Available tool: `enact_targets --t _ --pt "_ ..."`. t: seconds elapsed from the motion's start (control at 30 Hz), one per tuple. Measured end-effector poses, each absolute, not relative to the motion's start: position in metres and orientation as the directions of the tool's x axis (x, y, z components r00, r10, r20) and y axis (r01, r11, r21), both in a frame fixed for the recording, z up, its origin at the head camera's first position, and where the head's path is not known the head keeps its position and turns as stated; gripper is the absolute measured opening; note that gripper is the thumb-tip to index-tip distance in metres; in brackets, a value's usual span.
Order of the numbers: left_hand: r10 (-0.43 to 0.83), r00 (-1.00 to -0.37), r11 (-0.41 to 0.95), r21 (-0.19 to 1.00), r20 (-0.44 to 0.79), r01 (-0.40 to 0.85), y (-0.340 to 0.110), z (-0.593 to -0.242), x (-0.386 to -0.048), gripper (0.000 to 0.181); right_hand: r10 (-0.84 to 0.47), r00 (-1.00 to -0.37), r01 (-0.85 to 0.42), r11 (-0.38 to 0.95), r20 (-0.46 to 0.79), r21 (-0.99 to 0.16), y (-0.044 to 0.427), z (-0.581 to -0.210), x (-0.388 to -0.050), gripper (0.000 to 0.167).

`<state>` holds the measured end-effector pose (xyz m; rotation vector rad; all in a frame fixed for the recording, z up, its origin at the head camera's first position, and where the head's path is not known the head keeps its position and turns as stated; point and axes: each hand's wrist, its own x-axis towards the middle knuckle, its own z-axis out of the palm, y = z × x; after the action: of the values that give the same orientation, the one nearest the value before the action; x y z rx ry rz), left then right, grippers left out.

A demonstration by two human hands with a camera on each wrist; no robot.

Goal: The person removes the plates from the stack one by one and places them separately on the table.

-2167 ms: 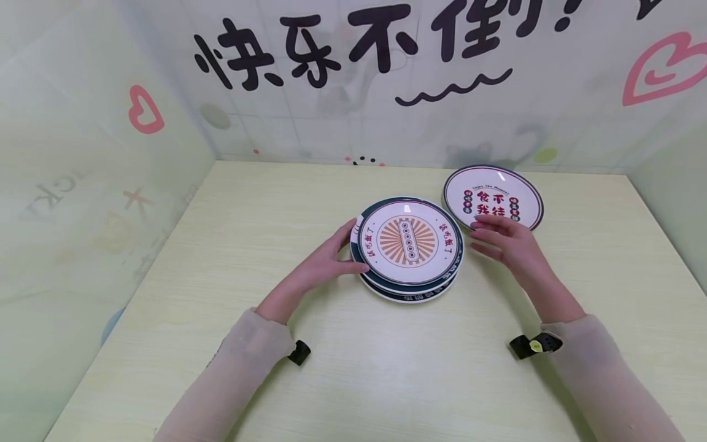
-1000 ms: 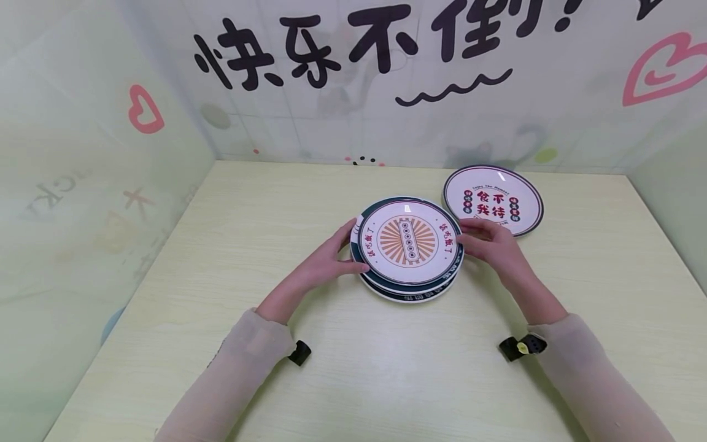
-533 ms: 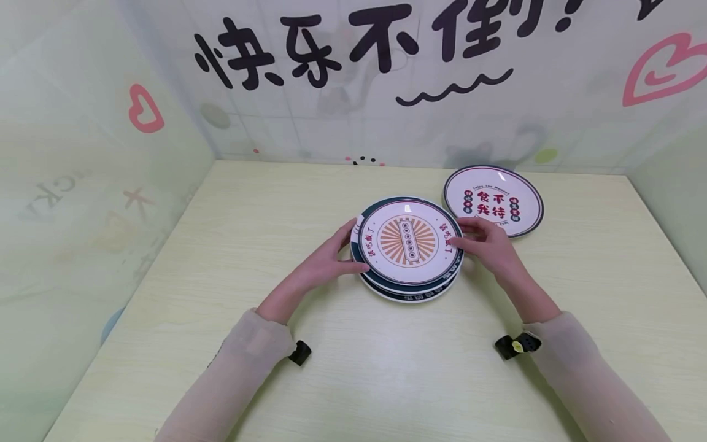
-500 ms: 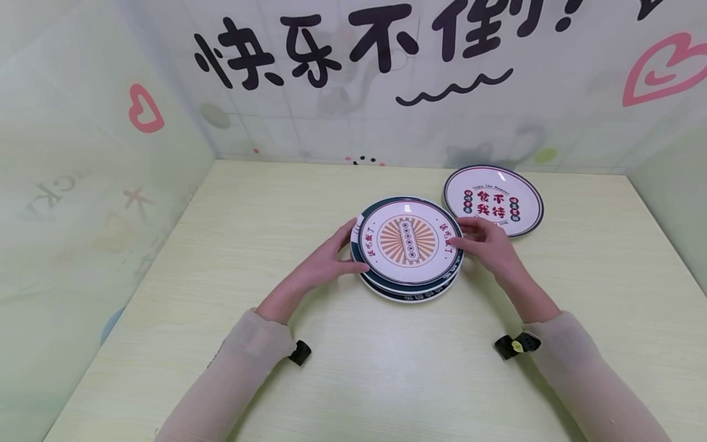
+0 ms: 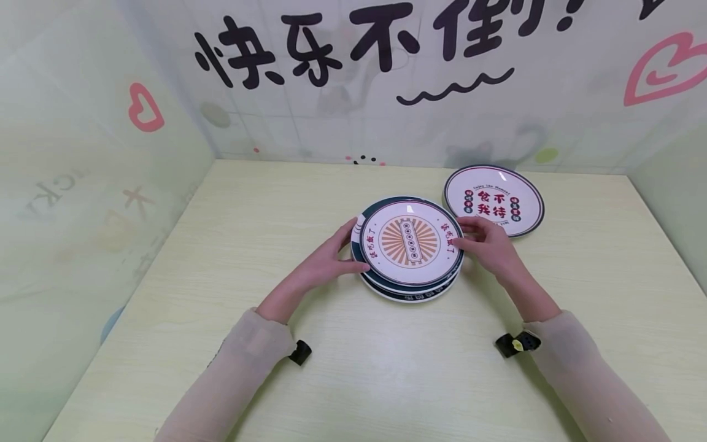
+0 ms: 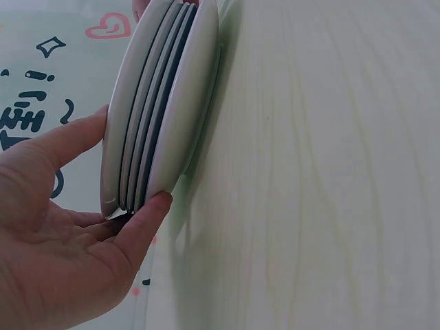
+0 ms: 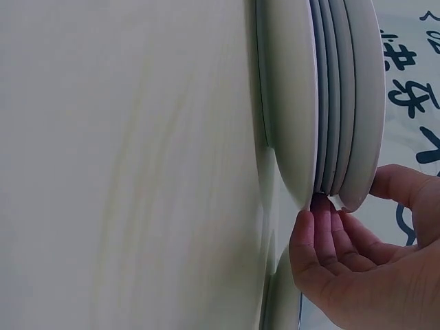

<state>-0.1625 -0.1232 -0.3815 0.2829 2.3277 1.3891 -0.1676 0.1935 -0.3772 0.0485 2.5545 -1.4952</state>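
Observation:
A stack of several round plates [image 5: 409,270] sits on the table; the uppermost is white with a dark rim line, an orange sunburst and red characters. Its left edge is gripped by my left hand [image 5: 331,263], thumb at the top plate's rim. My right hand [image 5: 490,248] holds the opposite edge, thumb on the rim. In the left wrist view the plates [image 6: 182,130] show edge-on, the thumb at the top plate and a finger reaching the bottom one. The right wrist view has the fingers [image 7: 304,251] bent at the stacked edges.
Behind the stack to the right lies a single white plate [image 5: 527,199] with red characters and a dark rim, close to my right fingers. The pale wood table [image 5: 386,374] meets a printed back wall [image 5: 331,129] and side walls.
My right hand has moved left, from in front of the single plate to the stack's right edge, and taken hold there. My left hand and the plates have stayed in place.

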Motion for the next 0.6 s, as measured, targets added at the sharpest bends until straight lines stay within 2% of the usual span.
enact_targets --t 0.6 --pt "0.385 -0.894 0.467 0.884 -0.228 -0.025 -0.1228 -0.3836 -0.1630 0.101 -0.093 -0.985 0.076 0.521 -0.145 -0.850 0.1965 -0.3724 -0.1657 0.048"
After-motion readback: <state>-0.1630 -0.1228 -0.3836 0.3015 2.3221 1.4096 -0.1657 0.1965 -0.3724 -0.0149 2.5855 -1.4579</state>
